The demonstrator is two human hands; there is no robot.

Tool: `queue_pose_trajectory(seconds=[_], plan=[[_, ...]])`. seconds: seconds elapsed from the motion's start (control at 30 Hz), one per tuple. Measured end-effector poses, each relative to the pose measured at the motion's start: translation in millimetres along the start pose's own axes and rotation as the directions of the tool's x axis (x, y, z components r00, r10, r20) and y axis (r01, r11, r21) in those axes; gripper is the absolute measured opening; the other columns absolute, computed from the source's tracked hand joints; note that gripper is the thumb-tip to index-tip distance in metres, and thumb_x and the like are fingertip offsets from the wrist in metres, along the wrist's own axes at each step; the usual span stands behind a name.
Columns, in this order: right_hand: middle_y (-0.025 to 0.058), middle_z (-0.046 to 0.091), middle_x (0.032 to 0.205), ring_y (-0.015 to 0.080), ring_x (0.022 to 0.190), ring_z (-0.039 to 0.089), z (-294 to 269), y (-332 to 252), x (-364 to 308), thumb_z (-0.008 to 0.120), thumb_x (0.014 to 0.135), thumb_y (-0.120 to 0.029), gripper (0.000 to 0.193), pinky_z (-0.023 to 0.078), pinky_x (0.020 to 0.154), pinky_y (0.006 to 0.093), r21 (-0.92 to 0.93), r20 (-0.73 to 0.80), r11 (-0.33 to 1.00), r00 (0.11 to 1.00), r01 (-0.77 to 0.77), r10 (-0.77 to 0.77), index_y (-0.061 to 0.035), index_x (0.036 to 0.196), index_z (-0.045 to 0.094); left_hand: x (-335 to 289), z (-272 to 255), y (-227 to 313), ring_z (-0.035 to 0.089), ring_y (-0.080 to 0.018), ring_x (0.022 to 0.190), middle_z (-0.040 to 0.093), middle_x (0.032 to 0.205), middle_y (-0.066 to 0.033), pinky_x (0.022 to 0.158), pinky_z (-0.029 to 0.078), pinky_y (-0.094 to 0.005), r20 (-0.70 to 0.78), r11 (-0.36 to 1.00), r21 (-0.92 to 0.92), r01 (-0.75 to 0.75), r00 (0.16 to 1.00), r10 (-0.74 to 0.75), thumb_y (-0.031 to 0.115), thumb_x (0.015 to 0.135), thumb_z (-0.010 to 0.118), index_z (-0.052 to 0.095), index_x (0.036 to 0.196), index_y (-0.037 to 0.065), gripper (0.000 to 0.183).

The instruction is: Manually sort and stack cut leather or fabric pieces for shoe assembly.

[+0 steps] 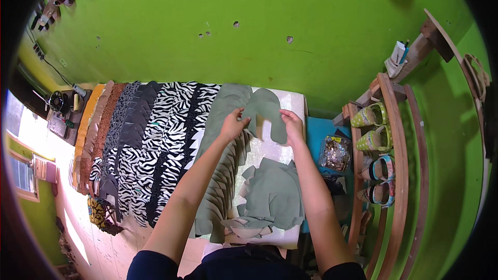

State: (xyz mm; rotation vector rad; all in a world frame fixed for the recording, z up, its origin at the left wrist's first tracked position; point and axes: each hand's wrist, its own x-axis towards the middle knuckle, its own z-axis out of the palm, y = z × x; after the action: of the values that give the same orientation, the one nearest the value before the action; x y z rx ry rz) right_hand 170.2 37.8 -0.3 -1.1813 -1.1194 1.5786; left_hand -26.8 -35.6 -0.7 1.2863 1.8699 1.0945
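Observation:
Over the far right of the white tabletop (294, 99), a U-shaped grey-green cut piece (264, 101), like a shoe upper, is stretched between my hands. My left hand (234, 125) pinches its left leg, beside a long row of overlapping pieces (213, 193) of the same colour. On the other leg, my right hand (292, 126) has its thumb and fingers closed at the outer edge. A loose heap of grey-green pieces (272, 192) lies nearer to me, between my forearms. Whether the pieces are leather or fabric I cannot tell.
Left of the green row lie rows of zebra-print pieces (171, 119), then dark, brown and yellow ones (89, 119). At right, a clear container of small shiny parts (335, 153) sits on a blue surface (317, 127), beside a wooden rack (397, 176) with sandals (374, 139). A green wall (181, 57) stands behind.

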Motion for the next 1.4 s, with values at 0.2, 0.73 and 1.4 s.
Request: queue_pose_trajectory(seconds=[0.2,0.73,1.4], plan=[[0.0071,0.062,0.098,0.0115,0.084,0.055,-5,16,30,0.05,0.085,-0.006,0.021,0.042,0.077,0.0229,-0.201,-0.061,0.968,0.984,0.15,-0.165,-0.003,0.102,0.062,31,6,2,0.062,-0.0277,0.087,0.063,0.094,-0.0192,0.075,0.048,-0.0328,0.062,0.985,0.17,-0.014,0.998,0.004,0.021,0.077,0.063,0.05,0.118,-0.001,0.048],[0.0147,0.053,0.112,0.0304,0.104,0.05,-3,21,-4,0.051,0.074,-0.005,0.027,0.039,0.09,0.0351,-0.755,0.107,0.575,0.924,0.315,-0.366,-0.0044,0.099,0.061,-4,-6,-7,0.058,-0.0335,0.093,0.06,0.099,-0.019,0.083,0.045,-0.0391,0.083,0.928,0.359,0.099,0.987,-0.137,0.022,0.079,0.048,0.057,0.107,0.004,0.034],[0.009,0.051,0.095,0.026,0.094,0.051,-16,79,-315,0.057,0.077,-0.022,0.024,0.04,0.079,0.0366,-0.566,0.743,0.188,0.595,0.803,-0.306,-0.0064,0.096,0.056,-322,3,-15,0.056,-0.0329,0.08,0.056,0.088,-0.0153,0.069,0.046,-0.0388,0.231,0.905,0.233,-0.355,0.925,0.303,0.008,0.075,0.052,0.058,0.094,0.003,0.02]])
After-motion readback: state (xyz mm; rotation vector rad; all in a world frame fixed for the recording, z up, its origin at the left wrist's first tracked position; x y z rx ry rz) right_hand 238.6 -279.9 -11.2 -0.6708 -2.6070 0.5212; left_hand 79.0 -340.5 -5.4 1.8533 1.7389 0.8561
